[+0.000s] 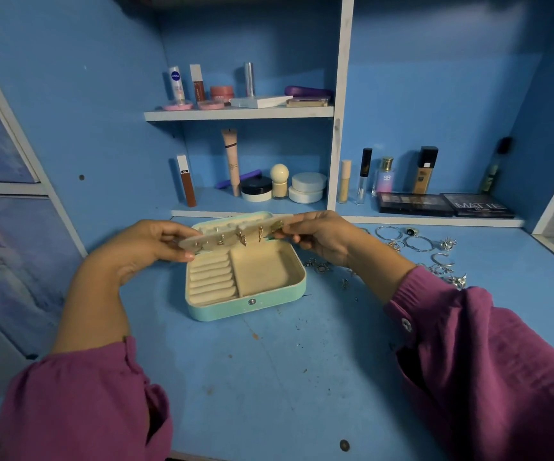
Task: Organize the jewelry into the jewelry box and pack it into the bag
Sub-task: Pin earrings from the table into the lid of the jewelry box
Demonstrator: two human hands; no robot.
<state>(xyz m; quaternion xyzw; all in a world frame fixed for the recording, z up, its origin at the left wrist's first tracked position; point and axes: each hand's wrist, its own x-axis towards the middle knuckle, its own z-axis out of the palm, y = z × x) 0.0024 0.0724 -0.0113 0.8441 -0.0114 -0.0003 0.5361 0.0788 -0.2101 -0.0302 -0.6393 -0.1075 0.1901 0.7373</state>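
Hidden or unclear: your right hand (322,239) covers the right end of the earring panel (235,235), and your left hand (150,247) covers its left end. The exact shape of each gold earring (242,238) on the panel is too small to make out. The loose jewelry (418,247) to the right of your right hand is a tangle of silver hoops and rings; single pieces cannot be counted. No bag can be seen.

Grip: both hands pinch the cream panel by its ends, thumbs on the near face and fingers curled behind, holding it level above the jewelry box (245,281).

Jewelry box: mint green, open, on the blue desk (269,377) directly below the panel. Its lid (222,221) stands behind the panel, mostly screened by it. Below your left hand, a bank of cream ring rolls (212,279). Below your right hand, a plain cream compartment (265,271), holding nothing visible.

Panel: several gold earrings hang in a row between your two hands.

Shelves beyond the grip: cosmetic tubes, jars and bottles (245,88); two dark palettes (445,203) to the right.
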